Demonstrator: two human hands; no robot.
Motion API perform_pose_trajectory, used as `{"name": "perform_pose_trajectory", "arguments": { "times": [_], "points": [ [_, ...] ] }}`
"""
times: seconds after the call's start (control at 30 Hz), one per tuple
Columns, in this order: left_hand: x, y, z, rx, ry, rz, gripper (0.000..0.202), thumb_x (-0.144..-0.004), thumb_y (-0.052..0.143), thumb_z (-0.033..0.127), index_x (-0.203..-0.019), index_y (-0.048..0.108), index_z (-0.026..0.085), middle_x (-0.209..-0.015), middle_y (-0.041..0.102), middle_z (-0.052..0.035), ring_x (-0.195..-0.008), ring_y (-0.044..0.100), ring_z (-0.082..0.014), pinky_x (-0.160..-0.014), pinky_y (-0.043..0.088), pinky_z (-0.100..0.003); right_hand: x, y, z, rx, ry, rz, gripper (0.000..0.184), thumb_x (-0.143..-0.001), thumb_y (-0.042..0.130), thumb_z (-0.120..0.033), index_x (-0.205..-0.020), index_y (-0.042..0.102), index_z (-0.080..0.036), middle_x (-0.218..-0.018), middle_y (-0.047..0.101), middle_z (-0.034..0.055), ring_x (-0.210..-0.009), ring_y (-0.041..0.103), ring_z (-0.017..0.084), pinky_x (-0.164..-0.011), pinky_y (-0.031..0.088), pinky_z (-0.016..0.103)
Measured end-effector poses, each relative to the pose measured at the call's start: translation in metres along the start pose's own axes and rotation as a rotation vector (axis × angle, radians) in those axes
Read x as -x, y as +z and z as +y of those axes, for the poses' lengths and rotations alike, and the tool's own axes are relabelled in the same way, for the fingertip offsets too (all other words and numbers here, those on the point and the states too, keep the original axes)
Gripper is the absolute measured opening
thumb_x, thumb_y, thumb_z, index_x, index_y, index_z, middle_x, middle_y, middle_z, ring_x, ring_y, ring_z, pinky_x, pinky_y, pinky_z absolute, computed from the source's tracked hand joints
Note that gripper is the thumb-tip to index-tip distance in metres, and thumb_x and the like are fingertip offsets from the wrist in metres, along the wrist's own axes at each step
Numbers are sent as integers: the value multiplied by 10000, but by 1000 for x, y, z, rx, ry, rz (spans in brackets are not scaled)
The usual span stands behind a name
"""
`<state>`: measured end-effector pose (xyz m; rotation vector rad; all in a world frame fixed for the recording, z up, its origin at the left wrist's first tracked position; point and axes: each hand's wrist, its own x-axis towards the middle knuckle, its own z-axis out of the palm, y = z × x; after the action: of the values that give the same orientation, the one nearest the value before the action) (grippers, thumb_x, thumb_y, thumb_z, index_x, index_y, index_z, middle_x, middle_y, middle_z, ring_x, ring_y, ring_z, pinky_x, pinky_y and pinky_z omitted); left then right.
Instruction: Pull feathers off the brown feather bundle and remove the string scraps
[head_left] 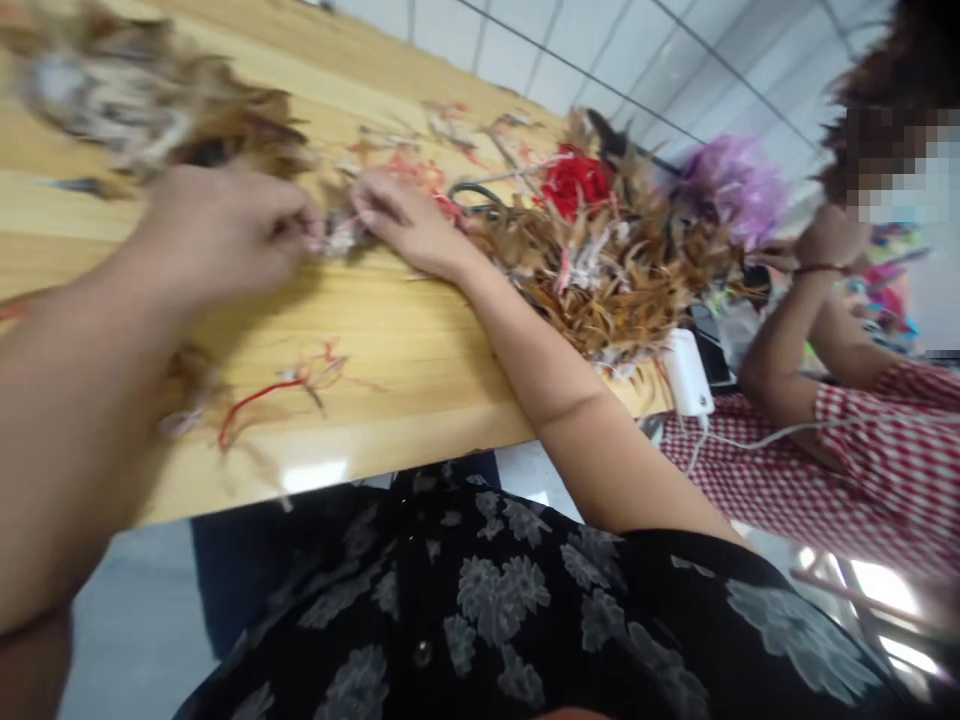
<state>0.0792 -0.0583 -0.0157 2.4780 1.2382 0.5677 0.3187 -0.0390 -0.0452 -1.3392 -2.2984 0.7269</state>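
My left hand (225,225) and my right hand (405,220) meet over the wooden table (420,340). Both pinch a small pale bundle of feathers (341,235) between their fingertips. The left hand's fingers are curled closed on one end. The right hand rests on the table with its fingers pressed on the other end. A blurred heap of brown and white feathers (142,95) lies behind my left hand. A bigger pile of brown feathers (607,260) lies to the right of my right hand.
A red feather tuft (574,180) and a purple one (731,185) sit by the big pile. Scissors (476,195) lie behind my right hand. Red thread scraps (255,400) litter the near table edge. A white charger (686,375) is at the corner. A co-worker in red check (862,450) sits on the right.
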Motion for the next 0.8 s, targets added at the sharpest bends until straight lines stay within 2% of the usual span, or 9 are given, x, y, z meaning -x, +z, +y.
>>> {"name": "perform_pose_trajectory", "arguments": {
  "times": [0.07, 0.17, 0.3, 0.4, 0.5, 0.63, 0.8],
  "points": [
    [1, -5, 9, -119, -102, -98, 285, -992, 626, 159, -1130, 865, 87, -1080, 797, -55, -1127, 696, -211, -1111, 500, -314, 7, -7, -6, -6, 87, 37, 285, -1143, 488, -216, -891, 382, -295, -1110, 638, 7, -1135, 579, 168, -1177, 462, 357],
    [-6, -11, 26, -151, -103, -185, 250, -1075, 666, 56, -1232, 861, 56, -1243, 849, -91, -1168, 701, -194, -1102, 486, -269, 14, -9, -12, 44, 131, 60, 156, -1118, 551, -266, -965, 528, -281, -1155, 732, 51, -1168, 627, 227, -1173, 519, 405],
    [-9, -14, 32, -186, -66, -212, 201, -1066, 704, 19, -1183, 862, 64, -1208, 857, -112, -1157, 726, -248, -1038, 509, -307, 18, -7, -11, 151, 117, 58, 109, -1122, 544, -265, -1048, 623, -260, -1208, 767, 89, -1171, 645, 252, -1167, 547, 444],
    [-9, -11, 24, -102, -85, -186, 223, -1009, 669, -8, -1083, 844, 107, -1059, 848, -38, -1049, 704, -214, -984, 500, -275, 19, -6, -6, 181, 97, 70, 127, -1116, 531, -239, -1047, 637, -248, -1196, 763, 92, -1158, 652, 249, -1152, 557, 438],
    [-9, -6, 14, 50, -128, -126, 163, -1006, 671, 62, -1014, 814, 140, -903, 810, 21, -926, 664, -173, -923, 492, -245, 19, -4, 1, 125, 72, 114, 112, -1119, 542, -265, -1057, 633, -243, -1149, 752, 80, -1105, 651, 240, -1123, 574, 442],
    [-8, 2, 10, 109, -182, -17, 142, -1036, 734, 269, -946, 797, 180, -872, 786, -9, -889, 686, -200, -883, 508, -304, 18, 4, 8, -23, 7, 163, 148, -1124, 613, -377, -1062, 617, -242, -1050, 722, 44, -1007, 627, 219, -1030, 595, 419],
    [-4, 14, 9, 54, -91, 4, 191, -944, 753, 383, -902, 755, 197, -870, 748, -30, -958, 749, -252, -957, 575, -356, 10, 24, 4, -189, 8, 216, 151, -1087, 674, -357, -1155, 620, -233, -1089, 713, 42, -971, 622, 201, -966, 606, 384]
  ]
}}
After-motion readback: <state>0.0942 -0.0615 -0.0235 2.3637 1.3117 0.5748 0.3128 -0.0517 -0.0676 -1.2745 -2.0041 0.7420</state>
